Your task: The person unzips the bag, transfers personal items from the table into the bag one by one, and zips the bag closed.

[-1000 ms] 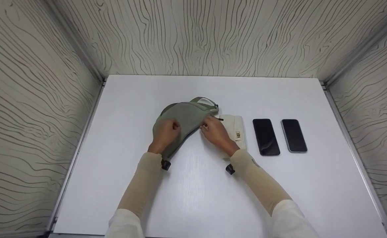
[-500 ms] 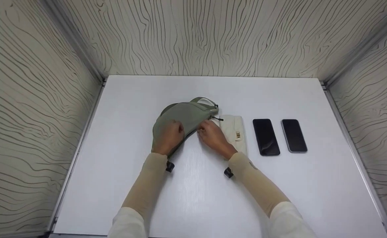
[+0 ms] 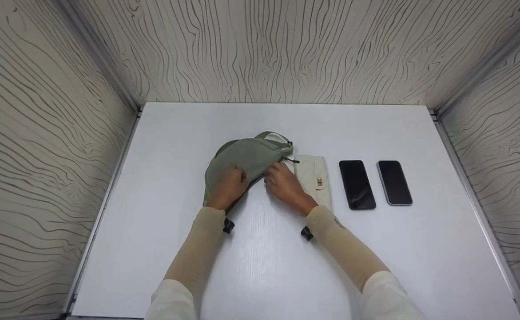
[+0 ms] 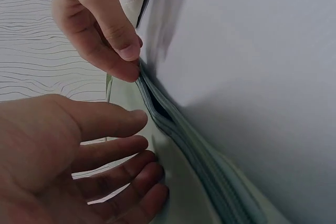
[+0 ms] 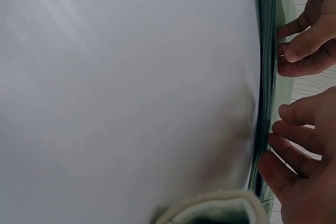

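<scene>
A sage-green waist bag (image 3: 248, 155) lies on the table with its zipped edge turned toward me. My left hand (image 4: 105, 150) is over its front panel; the fingers are loosely bent, the thumb apart, and the tips reach the cloth by the zip. At the zipped edge, my right hand (image 3: 284, 182) pinches the rim of the bag, with thumb and fingertip close together in the left wrist view. Between the hands, the zip (image 4: 163, 114) shows a narrow dark gap. A black zip pull (image 3: 292, 160) sticks out loose at the bag's right end.
A cream quilted wallet (image 3: 312, 173) with a gold clasp lies right of the bag, partly under my right wrist. Farther right are two dark phones, a nearer one (image 3: 357, 184) and an outer one (image 3: 395, 182). Patterned panels wall the white table (image 3: 260, 271) behind and at the sides.
My right hand has slid a little left and down along the zipped edge, uncovering the zip pull. My left hand has shifted slightly right. Over the last half second both have stayed nearly still.
</scene>
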Demonstrator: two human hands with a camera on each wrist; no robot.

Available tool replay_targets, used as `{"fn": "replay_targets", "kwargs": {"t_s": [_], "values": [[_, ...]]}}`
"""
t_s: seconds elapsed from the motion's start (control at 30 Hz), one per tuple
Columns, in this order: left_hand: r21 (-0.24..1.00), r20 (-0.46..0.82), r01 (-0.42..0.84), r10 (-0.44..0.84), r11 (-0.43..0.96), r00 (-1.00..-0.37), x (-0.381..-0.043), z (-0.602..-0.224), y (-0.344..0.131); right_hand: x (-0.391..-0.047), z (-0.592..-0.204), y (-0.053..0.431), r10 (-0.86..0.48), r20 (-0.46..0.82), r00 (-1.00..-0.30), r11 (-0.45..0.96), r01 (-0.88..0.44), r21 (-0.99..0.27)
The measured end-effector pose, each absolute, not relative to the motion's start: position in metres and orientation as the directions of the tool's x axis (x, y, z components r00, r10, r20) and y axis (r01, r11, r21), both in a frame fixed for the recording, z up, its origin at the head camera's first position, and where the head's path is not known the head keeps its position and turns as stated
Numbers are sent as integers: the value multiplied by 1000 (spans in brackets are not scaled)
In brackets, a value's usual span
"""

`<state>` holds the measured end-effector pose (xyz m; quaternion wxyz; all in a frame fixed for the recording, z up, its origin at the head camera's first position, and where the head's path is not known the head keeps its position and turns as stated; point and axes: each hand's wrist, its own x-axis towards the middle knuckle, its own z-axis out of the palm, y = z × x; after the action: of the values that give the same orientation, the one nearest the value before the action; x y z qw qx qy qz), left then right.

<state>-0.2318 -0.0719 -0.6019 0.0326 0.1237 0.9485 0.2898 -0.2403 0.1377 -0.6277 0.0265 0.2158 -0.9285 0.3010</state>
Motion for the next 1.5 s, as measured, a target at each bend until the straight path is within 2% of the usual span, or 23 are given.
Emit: {"fn": "replay_targets", "kwargs": {"t_s": [0.27, 0.6, 1.0, 1.5], "values": [[560, -35, 210, 276, 801, -961, -235, -605, -72, -240, -628, 137, -437, 170, -883, 720, -457, -522], [583, -31, 194, 260, 789, -965, -236, -610, -73, -237, -628, 138, -480, 131, -868, 731, -478, -487], [625, -44, 138, 211, 769, -977, -236, -613, -71, -234, -631, 139, -477, 110, -872, 750, -470, -465], [548, -28, 138, 183, 825, -983, -229, -611, -64, -235, -633, 138, -504, 206, -839, 717, -539, -442]]}}
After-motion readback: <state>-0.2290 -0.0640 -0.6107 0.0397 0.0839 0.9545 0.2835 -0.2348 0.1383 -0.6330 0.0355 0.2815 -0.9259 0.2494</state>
